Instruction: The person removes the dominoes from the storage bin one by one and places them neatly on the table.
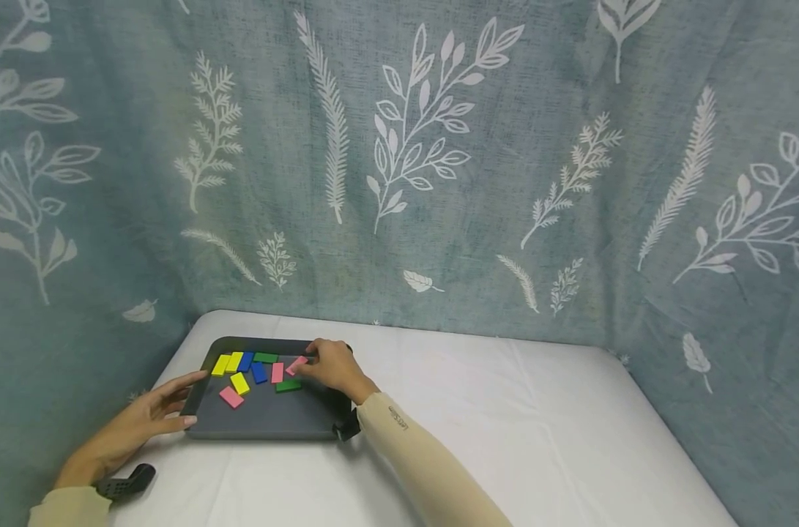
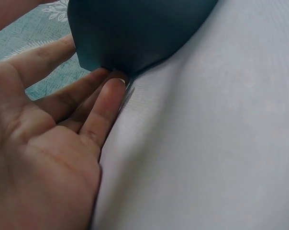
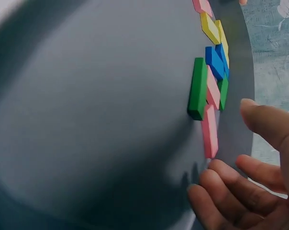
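Observation:
A dark grey tray [image 1: 267, 428] stands on the white-covered table and bears several small coloured blocks. Over its back right part reaches my right hand [image 1: 336, 366], fingers spread around a pink block [image 1: 296, 365]. In the right wrist view, the fingertips [image 3: 216, 165] lie right at the near end of that pink block [image 3: 210, 132], while another finger stands apart from it. My left hand [image 1: 138, 424] is at the tray's left side, its fingers loosely extended. Seen from the left wrist, the fingertips [image 2: 116, 86] touch the bottom edge of the tray wall [image 2: 135, 33].
Beside the pink block lie a green block [image 1: 288, 386] and another pink block [image 1: 277, 372]. Blue blocks [image 1: 259, 372] and yellow blocks [image 1: 239, 383] sit farther left, near a lone pink block [image 1: 231, 397]. Leaf-patterned curtain [image 1: 399, 183] encloses the white tabletop [image 1: 504, 424].

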The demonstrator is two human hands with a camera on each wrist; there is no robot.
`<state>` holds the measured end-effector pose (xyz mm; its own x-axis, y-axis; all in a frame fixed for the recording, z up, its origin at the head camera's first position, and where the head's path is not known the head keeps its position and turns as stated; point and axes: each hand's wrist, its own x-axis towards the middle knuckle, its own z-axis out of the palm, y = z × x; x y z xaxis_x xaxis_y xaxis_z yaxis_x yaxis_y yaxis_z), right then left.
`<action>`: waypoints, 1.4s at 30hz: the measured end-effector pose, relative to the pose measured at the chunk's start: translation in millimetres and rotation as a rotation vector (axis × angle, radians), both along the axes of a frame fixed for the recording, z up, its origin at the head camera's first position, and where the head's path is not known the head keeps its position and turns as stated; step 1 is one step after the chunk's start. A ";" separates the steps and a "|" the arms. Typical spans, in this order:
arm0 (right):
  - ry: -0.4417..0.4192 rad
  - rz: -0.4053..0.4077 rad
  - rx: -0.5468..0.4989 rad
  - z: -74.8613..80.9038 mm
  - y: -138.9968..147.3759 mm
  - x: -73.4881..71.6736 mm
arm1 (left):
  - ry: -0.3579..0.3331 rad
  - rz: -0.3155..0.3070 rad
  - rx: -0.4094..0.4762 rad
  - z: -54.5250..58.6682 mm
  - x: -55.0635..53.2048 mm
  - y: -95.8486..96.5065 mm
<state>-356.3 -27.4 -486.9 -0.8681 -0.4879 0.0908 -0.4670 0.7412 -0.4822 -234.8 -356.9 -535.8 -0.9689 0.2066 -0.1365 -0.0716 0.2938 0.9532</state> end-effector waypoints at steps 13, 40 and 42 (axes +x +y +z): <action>-0.063 -0.047 0.032 9.4 -12.1 -4.7 | 0.007 0.006 0.013 -1.1 -1.6 -1.6; -0.004 -0.002 0.086 -6.6 -25.7 -8.6 | -0.055 0.030 0.026 4.5 2.1 0.3; -0.014 0.029 0.078 -7.3 -25.5 -9.8 | -0.057 0.032 0.030 4.9 2.4 0.1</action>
